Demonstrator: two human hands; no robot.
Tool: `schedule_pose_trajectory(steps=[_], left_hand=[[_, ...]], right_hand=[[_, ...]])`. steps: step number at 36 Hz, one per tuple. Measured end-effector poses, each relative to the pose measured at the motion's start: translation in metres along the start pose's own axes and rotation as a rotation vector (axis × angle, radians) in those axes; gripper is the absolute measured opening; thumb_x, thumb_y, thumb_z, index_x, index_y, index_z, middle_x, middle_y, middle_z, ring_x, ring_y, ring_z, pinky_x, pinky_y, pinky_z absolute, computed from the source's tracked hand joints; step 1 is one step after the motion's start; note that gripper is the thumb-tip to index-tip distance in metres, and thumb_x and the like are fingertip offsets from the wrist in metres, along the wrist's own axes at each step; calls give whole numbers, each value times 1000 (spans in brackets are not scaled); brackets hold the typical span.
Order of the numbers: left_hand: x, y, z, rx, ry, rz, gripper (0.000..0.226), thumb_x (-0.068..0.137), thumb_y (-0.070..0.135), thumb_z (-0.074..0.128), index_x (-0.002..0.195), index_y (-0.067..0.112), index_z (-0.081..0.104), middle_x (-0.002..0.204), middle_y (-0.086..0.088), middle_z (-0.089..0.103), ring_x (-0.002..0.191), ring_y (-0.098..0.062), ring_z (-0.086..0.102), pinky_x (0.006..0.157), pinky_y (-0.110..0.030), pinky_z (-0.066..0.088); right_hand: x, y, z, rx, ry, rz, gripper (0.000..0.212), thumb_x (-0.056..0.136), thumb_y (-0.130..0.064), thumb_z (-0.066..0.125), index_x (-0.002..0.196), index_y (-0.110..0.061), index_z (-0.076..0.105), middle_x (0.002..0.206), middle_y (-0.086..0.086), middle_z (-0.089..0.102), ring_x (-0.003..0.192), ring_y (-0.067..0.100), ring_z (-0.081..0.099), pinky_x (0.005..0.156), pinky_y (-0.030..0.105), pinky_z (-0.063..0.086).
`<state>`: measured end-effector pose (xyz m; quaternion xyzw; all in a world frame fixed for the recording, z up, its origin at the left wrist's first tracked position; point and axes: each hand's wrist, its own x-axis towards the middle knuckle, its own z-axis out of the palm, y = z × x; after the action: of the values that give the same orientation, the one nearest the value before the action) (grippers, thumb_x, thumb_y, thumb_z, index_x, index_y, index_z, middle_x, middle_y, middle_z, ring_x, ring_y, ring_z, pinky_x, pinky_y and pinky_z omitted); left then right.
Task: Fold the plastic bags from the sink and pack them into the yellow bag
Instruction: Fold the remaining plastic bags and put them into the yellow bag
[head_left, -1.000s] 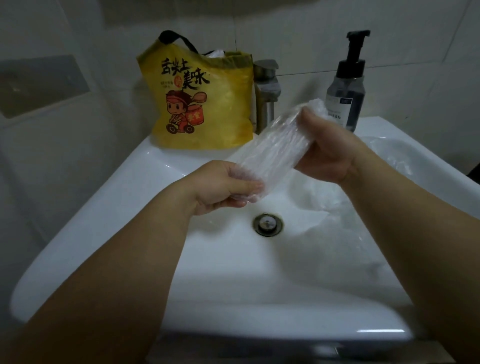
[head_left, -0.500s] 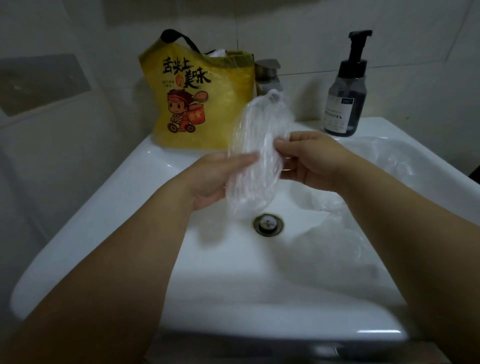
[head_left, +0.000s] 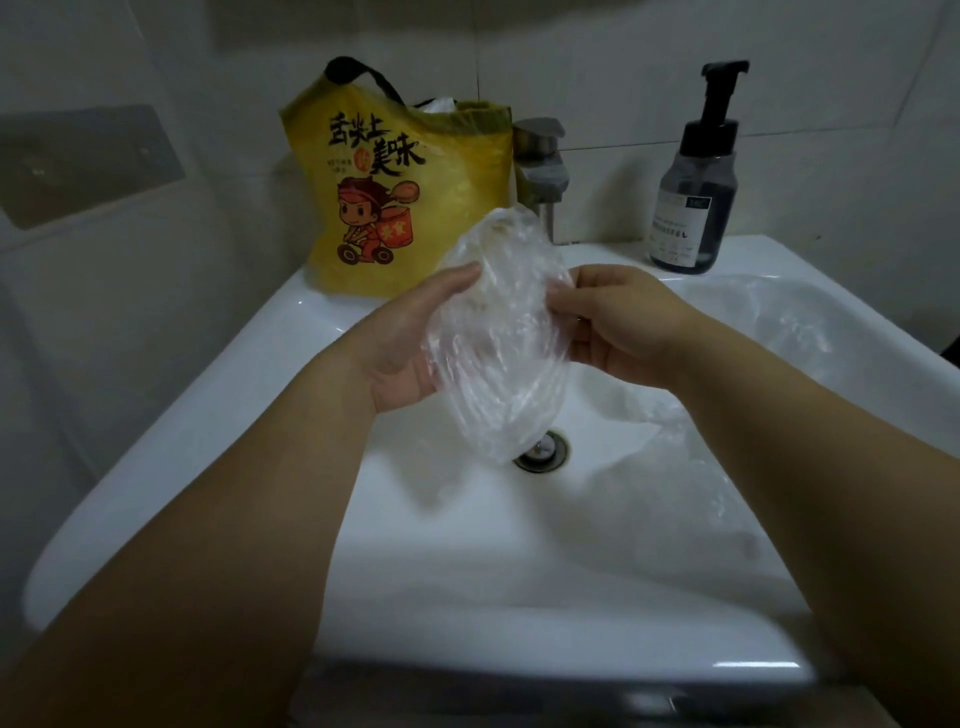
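The white sink (head_left: 208, 441) fills the middle of the view, set against a tiled wall; on its back rim at the left stands the yellow bag (head_left: 400, 208), upright, with a black handle, dark lettering and a cartoon figure, something pale showing at its open top; above the sink's bowl, left of the middle, the left hand (head_left: 410, 343) lies with its fingers fairly straight along the left side of the clear plastic bag (head_left: 498, 353), the film draped over its palm and the thumb hidden, so it supports the bag rather than clamps it; that bag hangs crumpled and roughly upright over the middle of the sink, its lower end just above the drain (head_left: 543, 452); on the sink's back rim, behind the bag, rises the metal faucet (head_left: 540, 166); above the bowl to the right, the right hand (head_left: 618, 322) has its fingers curled and pinches the bag's right edge; inside the sink on the right side lie more plastic bags (head_left: 753, 332), loose and unfolded; at the sink's back right corner stands a dark pump bottle (head_left: 696, 197).
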<state>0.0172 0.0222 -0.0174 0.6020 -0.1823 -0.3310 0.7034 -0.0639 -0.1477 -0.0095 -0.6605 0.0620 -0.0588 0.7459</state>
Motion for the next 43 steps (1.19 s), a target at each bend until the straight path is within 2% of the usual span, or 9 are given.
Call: schedule_pose_trajectory(steps=[5,9,11,17,20,23,32,37,43], left_hand=[[4,-3,-3,23,166,-65,20,89,13,62,108,6,67,99,-8,71,85,-19,69,77,-32,58],[6,0,-10,-138,269,-90,14,90,11,62,102,9,69,102,-8,72,87,-18,70,74,-32,59],[8,-1,-15,-186,333,-120,15,89,10,64,104,8,69,106,-10,72,93,-19,70,77,-31,59],[9,-2,-15,-197,379,-165,30,90,8,64,120,2,64,119,-11,68,104,-19,68,89,-29,56],[7,-3,-10,-105,397,-132,16,86,7,70,101,7,68,86,-3,72,62,-9,69,50,-18,55],[7,-6,-4,15,378,-27,14,89,5,64,99,15,65,71,1,68,55,-7,65,49,-18,53],[2,-5,8,139,173,123,33,88,-11,53,101,18,65,85,3,66,69,-5,63,59,-17,55],[-1,-5,10,104,74,103,32,91,-12,49,100,15,64,89,-3,66,70,-8,66,58,-18,56],[-7,-1,2,93,-122,22,32,74,13,60,106,13,61,90,-6,73,82,-17,72,65,-26,59]], right_hand=[[0,-1,2,27,39,-56,52,97,-5,44,145,-20,31,114,8,58,80,25,62,73,37,57],[-6,8,5,-733,15,-314,89,84,13,44,150,-40,15,150,-4,22,125,17,41,80,13,47],[-8,14,8,-1047,-59,-381,98,80,13,50,149,-44,11,160,-3,0,142,23,20,97,23,40],[-5,13,14,-1294,-43,-680,39,83,-20,71,121,-23,65,148,9,41,135,37,32,109,52,30],[-11,11,20,-1084,-23,-664,20,93,-21,59,105,-10,71,111,5,69,104,19,58,91,29,42],[-12,7,24,-843,29,-486,31,97,-28,53,88,-1,67,72,3,58,63,3,51,61,19,39],[-2,9,21,-341,267,-174,34,93,-26,57,97,7,65,89,24,62,79,17,52,65,23,40],[-2,5,23,36,251,30,12,90,-21,63,98,-13,57,103,4,63,103,30,61,90,45,52],[-6,-3,20,351,151,62,39,87,-2,62,124,1,49,105,15,62,84,24,67,61,27,58]])
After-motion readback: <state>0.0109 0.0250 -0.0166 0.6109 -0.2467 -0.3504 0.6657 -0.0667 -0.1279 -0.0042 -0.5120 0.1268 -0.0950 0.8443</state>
